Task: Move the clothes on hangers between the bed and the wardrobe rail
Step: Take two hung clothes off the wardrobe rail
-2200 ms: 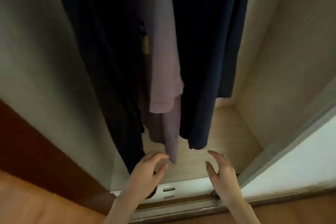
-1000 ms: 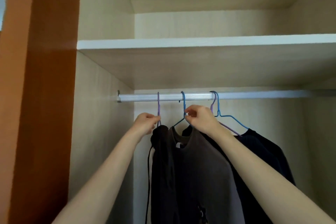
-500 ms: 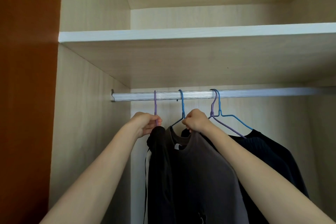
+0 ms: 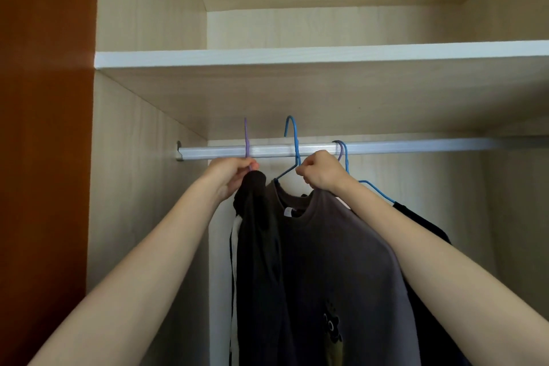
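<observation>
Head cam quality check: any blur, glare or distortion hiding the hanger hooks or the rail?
Head view: sharp, no motion blur; purple hanger hook and blue hanger hook read clearly against the white wardrobe rail. Mild sheen on the rail, no blown glare. Wide-angle bowing at the white shelf edge. Dark hanging clothes sit in shadow, little detail.

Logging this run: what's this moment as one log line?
left hand: grips purple hanger | right hand: grips blue hanger | hooks raised above rail
</observation>
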